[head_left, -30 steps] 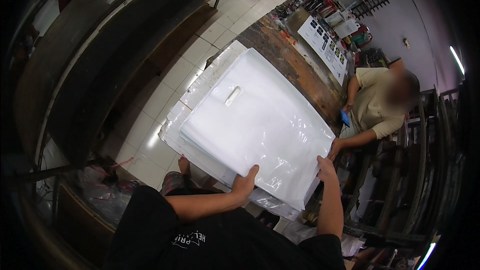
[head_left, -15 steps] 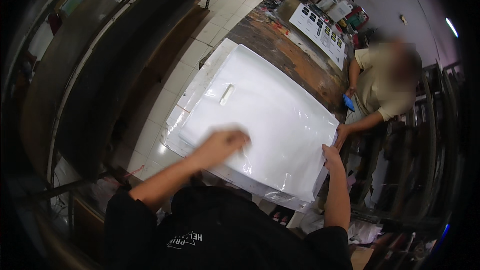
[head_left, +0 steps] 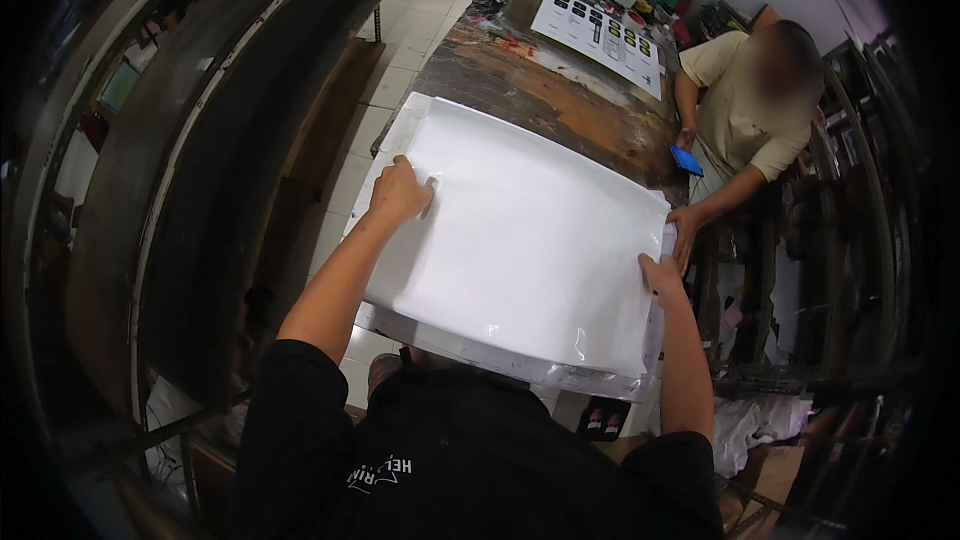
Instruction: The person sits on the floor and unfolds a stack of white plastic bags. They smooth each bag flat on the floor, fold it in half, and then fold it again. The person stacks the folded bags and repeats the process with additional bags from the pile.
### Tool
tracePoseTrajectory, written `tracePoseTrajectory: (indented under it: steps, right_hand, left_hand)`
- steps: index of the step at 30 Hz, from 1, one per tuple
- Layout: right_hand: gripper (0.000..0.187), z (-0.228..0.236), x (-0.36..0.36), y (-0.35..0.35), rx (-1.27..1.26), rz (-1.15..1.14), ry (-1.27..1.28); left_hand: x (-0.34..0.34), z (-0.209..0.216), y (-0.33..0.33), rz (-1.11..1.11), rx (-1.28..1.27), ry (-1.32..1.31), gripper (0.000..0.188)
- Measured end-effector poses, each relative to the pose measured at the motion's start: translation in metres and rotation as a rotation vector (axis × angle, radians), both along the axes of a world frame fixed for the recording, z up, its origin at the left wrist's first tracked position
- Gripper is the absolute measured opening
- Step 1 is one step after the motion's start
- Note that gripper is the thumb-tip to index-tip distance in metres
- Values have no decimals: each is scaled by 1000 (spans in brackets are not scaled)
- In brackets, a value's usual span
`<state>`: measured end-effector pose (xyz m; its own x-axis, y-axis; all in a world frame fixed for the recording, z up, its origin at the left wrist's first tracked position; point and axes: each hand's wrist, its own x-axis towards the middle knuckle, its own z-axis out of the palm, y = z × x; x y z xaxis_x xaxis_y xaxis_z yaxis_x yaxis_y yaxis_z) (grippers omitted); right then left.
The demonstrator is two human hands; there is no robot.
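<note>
At the near end of the paint-stained surface [head_left: 560, 112] lie white plastic sheets [head_left: 530, 230] | left hand [head_left: 402, 190] curls on their left side, grip unclear | right hand [head_left: 662, 278] pinches right edge | spread hold likely keeps them flat | co-worker's hand [head_left: 684, 232] touches right edge, perhaps steadying

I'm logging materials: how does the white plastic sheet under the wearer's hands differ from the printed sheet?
The white plastic sheet looks plain; the printed sheet bears dark and yellow figures. The plastic sheet looks much larger than the printed sheet, which lies farther off. The left hand and right hand touch the plastic sheet; no hand touches the printed sheet. Both are mainly white.
</note>
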<state>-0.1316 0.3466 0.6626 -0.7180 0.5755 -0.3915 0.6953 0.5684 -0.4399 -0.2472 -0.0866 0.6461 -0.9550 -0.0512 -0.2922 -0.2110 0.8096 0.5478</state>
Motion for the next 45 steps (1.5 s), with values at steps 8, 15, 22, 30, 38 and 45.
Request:
tracePoseTrajectory:
  steps: [8, 15, 22, 30, 38, 45]
  right_hand:
    - [63, 5, 1, -6, 280, 227, 13]
    - [65, 16, 3, -20, 244, 226, 16]
    - [65, 8, 7, -18, 218, 200, 51]
    - [67, -7, 19, -42, 534, 607, 381]
    - [75, -44, 32, -50, 626, 736, 274]
    - [78, -43, 32, -55, 635, 741, 280]
  left_hand:
    - [-3, -5, 5, 8, -38, 79, 60]
    - [-6, -2, 2, 4, -45, 70, 59]
    - [-7, -4, 4, 8, -11, 106, 55]
    - [-9, -16, -3, 43, -14, 174, 62]
    - [-10, -8, 2, -12, -67, 135, 45]
    - [-12, -8, -1, 2, -76, 67, 37]
